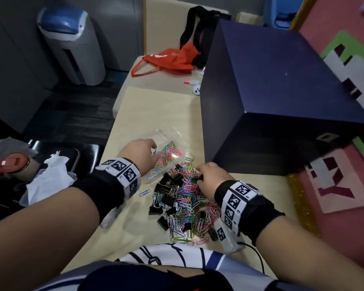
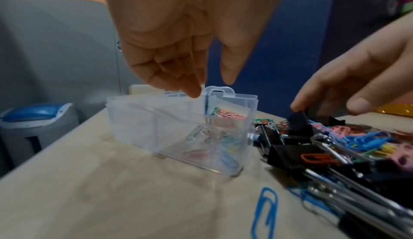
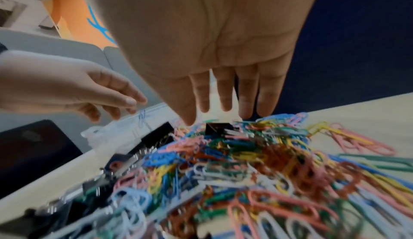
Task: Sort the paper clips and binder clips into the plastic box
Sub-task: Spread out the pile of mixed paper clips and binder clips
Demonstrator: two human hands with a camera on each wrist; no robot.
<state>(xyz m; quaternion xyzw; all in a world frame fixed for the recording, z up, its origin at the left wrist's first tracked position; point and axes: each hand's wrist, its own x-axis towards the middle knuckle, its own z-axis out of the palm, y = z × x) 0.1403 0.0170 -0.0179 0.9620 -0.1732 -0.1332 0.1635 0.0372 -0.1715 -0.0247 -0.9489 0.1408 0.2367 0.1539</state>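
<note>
The clear plastic box stands open on the pale table, with coloured paper clips lying in its compartments. My left hand hovers over it, thumb and forefinger apart. A blue paper clip hangs upright just under the forefinger tip, over the box. To the right lies a mixed pile of paper clips and black binder clips. My right hand reaches into the pile's far end, fingers straight, tips touching a black binder clip.
One loose blue paper clip lies on the table left of the pile. A big dark blue box stands close behind and right of the pile. Tissue and a cup sit off the table's left edge; an orange bag lies far back.
</note>
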